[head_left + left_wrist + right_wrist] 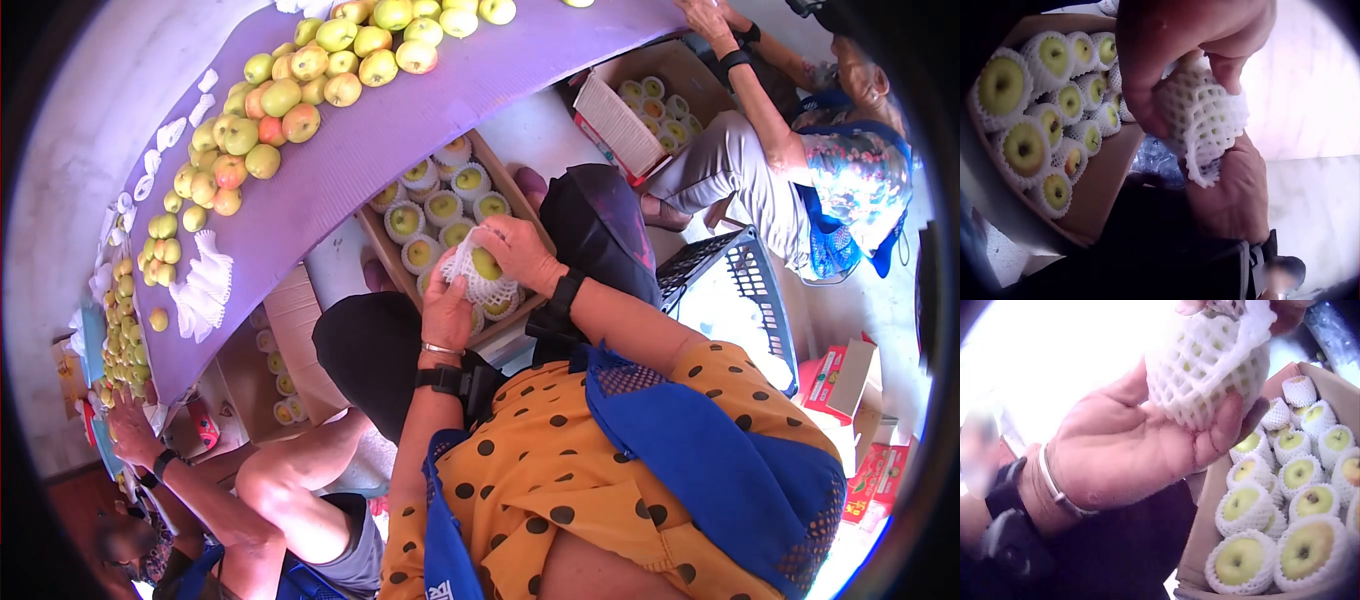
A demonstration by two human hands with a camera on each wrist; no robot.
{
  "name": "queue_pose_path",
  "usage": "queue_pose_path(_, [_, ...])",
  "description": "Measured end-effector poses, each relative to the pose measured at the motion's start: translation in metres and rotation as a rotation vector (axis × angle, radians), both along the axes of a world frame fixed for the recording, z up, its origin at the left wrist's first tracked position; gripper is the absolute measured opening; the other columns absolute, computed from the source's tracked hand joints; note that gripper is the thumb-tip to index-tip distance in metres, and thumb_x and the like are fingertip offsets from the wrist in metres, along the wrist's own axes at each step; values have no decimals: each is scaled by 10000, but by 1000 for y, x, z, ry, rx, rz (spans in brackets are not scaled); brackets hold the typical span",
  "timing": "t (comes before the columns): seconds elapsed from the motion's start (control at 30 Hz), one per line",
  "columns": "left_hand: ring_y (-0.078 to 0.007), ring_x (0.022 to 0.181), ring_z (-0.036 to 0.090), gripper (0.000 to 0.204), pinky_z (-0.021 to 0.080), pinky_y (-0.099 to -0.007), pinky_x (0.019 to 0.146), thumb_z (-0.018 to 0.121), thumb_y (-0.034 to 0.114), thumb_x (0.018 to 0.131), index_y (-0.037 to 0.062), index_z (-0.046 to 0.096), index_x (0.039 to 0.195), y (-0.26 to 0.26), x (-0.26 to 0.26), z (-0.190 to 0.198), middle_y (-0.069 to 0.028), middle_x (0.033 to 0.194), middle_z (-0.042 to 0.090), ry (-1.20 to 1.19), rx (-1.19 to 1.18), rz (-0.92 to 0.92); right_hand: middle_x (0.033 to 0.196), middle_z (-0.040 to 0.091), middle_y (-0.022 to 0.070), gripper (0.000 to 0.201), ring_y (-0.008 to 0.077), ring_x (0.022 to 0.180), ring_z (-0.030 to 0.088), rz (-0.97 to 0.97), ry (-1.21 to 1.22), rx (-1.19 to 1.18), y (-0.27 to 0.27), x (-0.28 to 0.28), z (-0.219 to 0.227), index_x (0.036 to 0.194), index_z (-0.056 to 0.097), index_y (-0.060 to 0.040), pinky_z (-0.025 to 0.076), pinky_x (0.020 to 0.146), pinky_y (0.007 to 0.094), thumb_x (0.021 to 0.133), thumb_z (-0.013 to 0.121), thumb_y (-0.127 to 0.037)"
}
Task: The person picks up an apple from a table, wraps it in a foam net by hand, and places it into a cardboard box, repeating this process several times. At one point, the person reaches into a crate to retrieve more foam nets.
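Note:
Over the carton, both hands hold an apple [487,263] in a white foam net sleeve [494,290]. My left hand [447,315], with a bracelet at its wrist, cups the sleeved apple from the side; its fingers curl round the net [1200,381] in the right wrist view. From the other side my right hand [520,255] grips the top of the apple and the net's edge. White mesh covers most of the fruit in the left wrist view, where the net's loose rim [1200,169] hangs between the hands.
Below the hands, an open carton [375,235] holds rows of sleeved apples [1025,150]. A purple-covered table [370,130] bears heaped bare apples [280,97] and loose foam nets [203,285]. A black crate [775,300] stands at the right. Other people sit on both sides.

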State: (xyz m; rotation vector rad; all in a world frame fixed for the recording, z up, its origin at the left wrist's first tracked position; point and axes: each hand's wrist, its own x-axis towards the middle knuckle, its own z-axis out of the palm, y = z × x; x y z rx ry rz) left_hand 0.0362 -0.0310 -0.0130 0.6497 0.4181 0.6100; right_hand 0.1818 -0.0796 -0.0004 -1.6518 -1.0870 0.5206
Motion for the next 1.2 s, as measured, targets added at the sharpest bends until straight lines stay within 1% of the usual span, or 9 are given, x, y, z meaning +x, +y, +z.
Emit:
queue_pose_path(0.03, [-235,1115,424,450,333,-392,949,530,101,816,34,353,1224,0,0,3,-94,1203,440,0,-1,0,675,553,95,166,202,619,554,0,0,-1,2,4,-5,766,573,-13,430,570,310,801,527,-169])
queue_pose_path(0.2, [-247,1137,404,449,303,-411,974,517,113,821,31,344,1227,2,-2,11,-107,1229,416,-170,-85,-21,717,549,2,233,61,645,491,86,1079,-100,3,3,4,787,562,5,429,569,232,842,518,-217])
queue_pose_path(0.5, [-277,1149,385,399,298,-424,974,424,240,876,62,350,1225,7,-2,-6,-108,1239,407,-232,-256,208,902,577,55,274,147,790,575,322,1367,50,0,-2,-8,1043,478,-11,491,667,283,786,553,-71])
queue_pose_path(0.73, [-298,1117,413,431,352,-476,905,333,362,892,86,379,1219,12,-7,-11,-97,1226,428,-123,-407,103,832,564,62,266,130,714,539,258,523,-96,-2,-8,-16,963,495,7,449,623,252,706,563,13])
queue_pose_path(0.8, [-298,1107,424,420,372,-491,871,316,355,898,88,386,1214,13,-10,-9,-98,1220,435,-105,-484,99,791,560,54,230,124,679,519,246,312,-380,-4,2,-15,921,502,3,434,603,251,704,575,-13])
queue_pose_path(0.93, [-282,1093,440,402,382,-457,883,289,332,913,75,398,1202,16,-16,-6,-104,1200,449,-52,-429,78,886,552,82,331,134,801,520,158,523,-349,-7,17,-3,1000,498,-3,430,694,262,692,600,-67])
queue_pose_path(1.03, [-258,1068,466,400,397,-410,889,274,320,923,48,411,1182,15,-15,-5,-108,1174,465,4,-360,19,1035,514,87,551,158,980,479,365,829,-117,-11,18,19,1169,420,-37,408,813,295,684,640,-179])
queue_pose_path(1.1, [-243,1037,492,405,407,-374,888,272,315,927,22,414,1168,12,-15,-2,-111,1153,477,92,-299,-64,1155,450,111,799,196,1099,404,572,504,-155,-12,13,30,1283,293,-58,347,905,321,610,690,-222])
queue_pose_path(1.2, [-250,1040,496,392,412,-369,876,315,307,913,35,411,1178,10,-13,-8,-112,1162,484,160,-258,-16,1159,440,119,864,221,1083,425,583,40,9,-12,-4,18,1277,275,-58,351,905,312,548,718,-195])
